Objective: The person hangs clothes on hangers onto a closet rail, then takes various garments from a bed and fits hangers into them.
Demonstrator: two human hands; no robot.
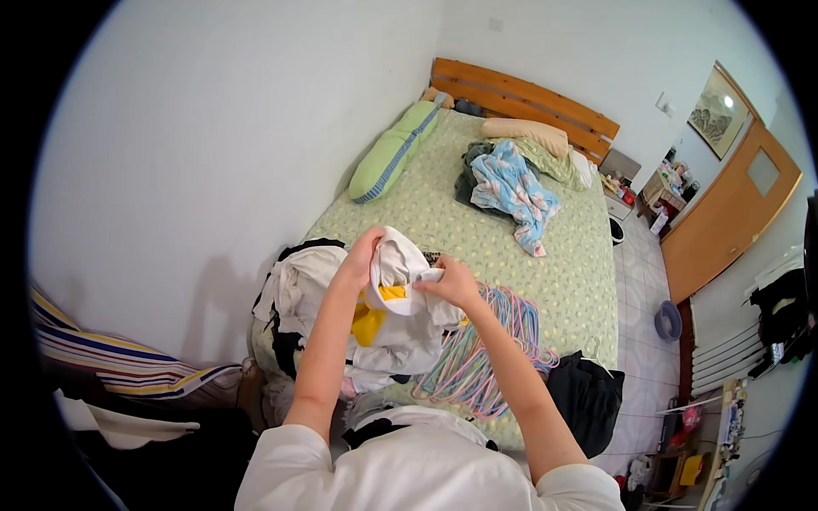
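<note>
Both my hands hold up a white garment with a yellow patch, its hem stretched into a loop between them. My left hand grips the loop's left edge, fingers wrapped round the cloth. On the opposite edge my right hand pinches the fabric. The garment's lower part hangs over a pile of white and black clothes on the bed. Just right of it lies a heap of pink, blue and green hangers, close below my right forearm.
The bed carries a green bolster, a beige pillow and a crumpled blue floral cloth. Black clothing hangs at the bed's right corner. Beyond are a purple basin and a wooden door.
</note>
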